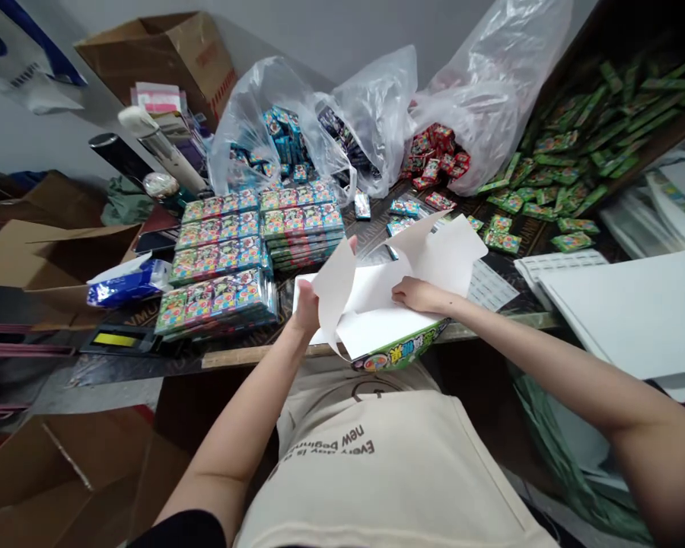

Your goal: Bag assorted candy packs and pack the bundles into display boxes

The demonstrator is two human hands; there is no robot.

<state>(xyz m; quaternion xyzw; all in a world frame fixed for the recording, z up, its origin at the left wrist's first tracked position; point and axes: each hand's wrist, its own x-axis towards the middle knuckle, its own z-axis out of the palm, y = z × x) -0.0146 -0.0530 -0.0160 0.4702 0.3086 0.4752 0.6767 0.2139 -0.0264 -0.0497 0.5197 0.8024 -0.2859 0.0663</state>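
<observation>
A flat white cardboard carton with a colourful printed side lies at the table's near edge, its flaps raised. My left hand grips the left flap, fingers closed on it. My right hand presses on the inside of the carton under the right flap, fingers curled against the card. Stacks of colourful small packs stand just left of the carton.
Clear plastic bags hold blue packs and red packs at the back. Green packs spill from a box at right. White flat sheets lie to the right. Brown cardboard boxes stand left and below.
</observation>
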